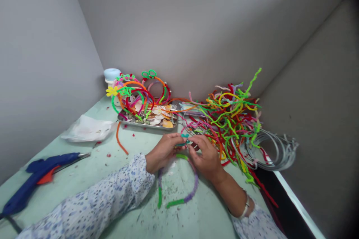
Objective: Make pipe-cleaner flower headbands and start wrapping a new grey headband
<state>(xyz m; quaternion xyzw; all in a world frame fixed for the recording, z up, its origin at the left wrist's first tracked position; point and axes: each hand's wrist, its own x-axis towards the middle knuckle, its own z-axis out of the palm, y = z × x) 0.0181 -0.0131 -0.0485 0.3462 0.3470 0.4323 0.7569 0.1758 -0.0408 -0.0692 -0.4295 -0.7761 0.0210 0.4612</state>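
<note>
Between my two hands is a small teal pipe cleaner shape (184, 139) with rounded loops. My left hand (165, 149) pinches it from the left, thumb and fingers together. My right hand (206, 157) grips its right side with the fingertips. Just below my hands lies a headband wrapped in green and purple pipe cleaner (193, 190), its two green ends pointing toward me. My left forearm partly crosses beside the headband, and my hands hide part of its top.
A metal tray (165, 127) holds shells and finished-looking pipe cleaner headbands (140, 95). Loose pipe cleaners (230, 119) pile up at right, beside grey bare headbands (277, 153). A blue glue gun (42, 175) and a white plastic bag (88, 129) lie at left.
</note>
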